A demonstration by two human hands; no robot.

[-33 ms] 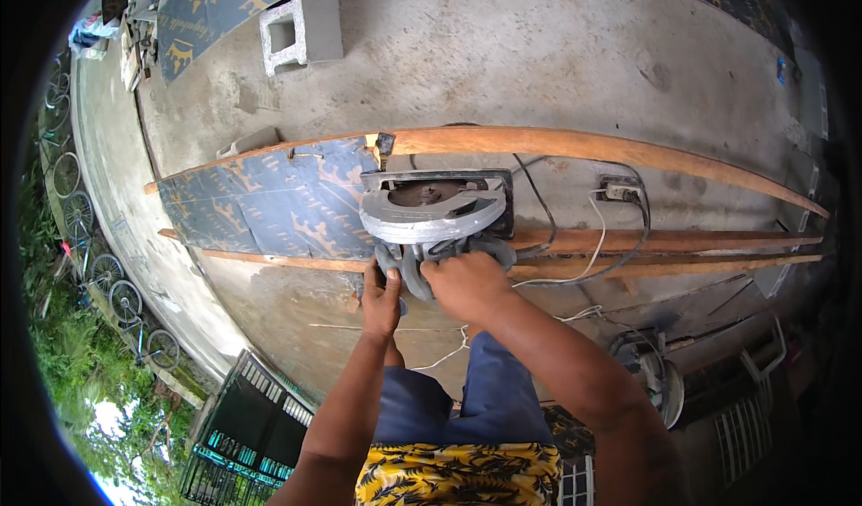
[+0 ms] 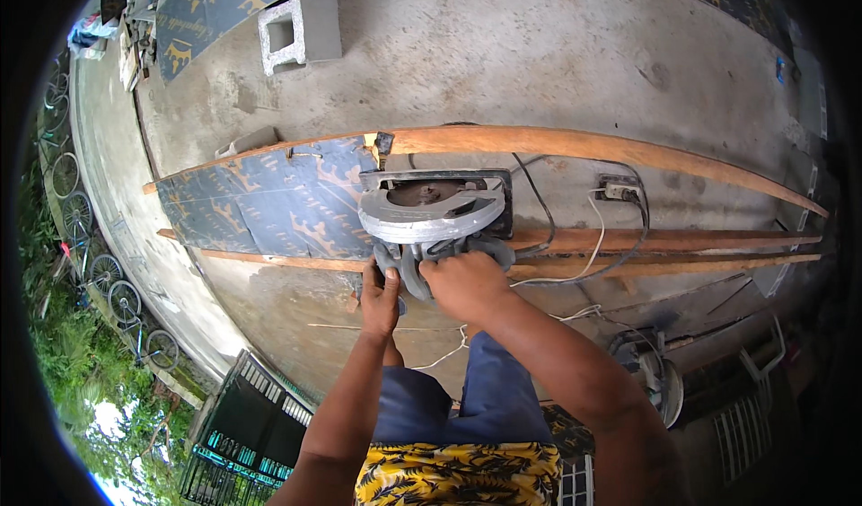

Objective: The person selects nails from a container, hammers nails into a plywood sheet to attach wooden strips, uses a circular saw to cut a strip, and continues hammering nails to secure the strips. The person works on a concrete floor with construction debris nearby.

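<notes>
A grey circular saw [image 2: 433,210] lies with its base against a dark printed panel [image 2: 269,196] and extends past the panel's right end. My right hand [image 2: 465,283] is wrapped round the saw's handle, at the side nearest me. My left hand [image 2: 381,301] grips the saw's body just left of it, thumb up; its other fingers are partly hidden. The panel rests on long wooden strips [image 2: 575,144] that run on to the right. The saw hides the cutting line beneath it.
A black cord and a white cord run to a socket box [image 2: 620,190] right of the saw. A concrete block [image 2: 319,28] stands beyond the strips. Another power tool [image 2: 660,380] sits at lower right. A dark crate [image 2: 247,434] stands lower left, near several bicycles [image 2: 106,272].
</notes>
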